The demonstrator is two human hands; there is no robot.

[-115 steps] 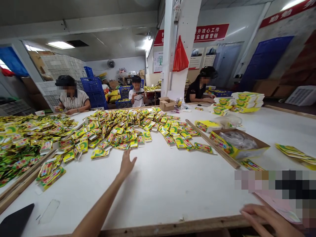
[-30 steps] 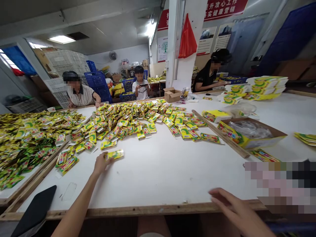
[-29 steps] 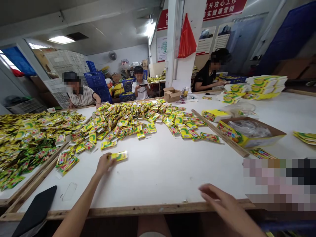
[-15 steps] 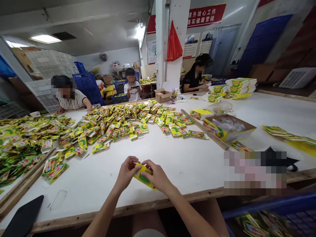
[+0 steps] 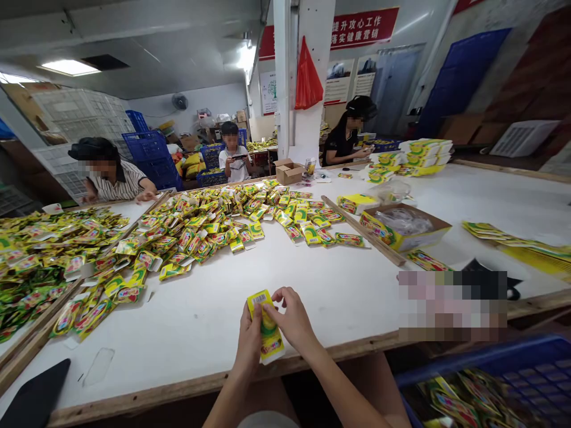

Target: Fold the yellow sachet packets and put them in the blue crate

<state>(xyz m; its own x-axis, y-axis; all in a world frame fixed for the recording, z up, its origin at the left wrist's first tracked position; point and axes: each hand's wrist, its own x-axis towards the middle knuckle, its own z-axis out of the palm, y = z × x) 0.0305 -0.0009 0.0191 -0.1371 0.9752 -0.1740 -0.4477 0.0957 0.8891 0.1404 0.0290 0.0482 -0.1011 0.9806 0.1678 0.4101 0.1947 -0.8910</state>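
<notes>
A small yellow carton (image 5: 270, 334) with a barcode near its top and a green curved print is held over the near edge of the table. My left hand (image 5: 250, 334) grips it along its left side, thumb across the front. My right hand (image 5: 292, 316) is at the upper right edge, its thumb against the front and its fingers curled by the side; what the fingertips do behind is hidden. Beyond my hands spreads a heap of similar yellow cartons (image 5: 196, 229), some with white flaps standing out.
Green and yellow packets (image 5: 31, 291) lie left of a wooden strip (image 5: 31, 339). A black phone-like slab (image 5: 40, 389) rests at the near left. Rightward are an open carton with clear plastic (image 5: 423, 241), another wooden strip (image 5: 363, 229) and a blue crate (image 5: 535, 368). Three people sit across.
The carton has been turned more upright, its barcode face now towards me. My left hand has moved lower along its side. The view has shifted slightly to the right.
</notes>
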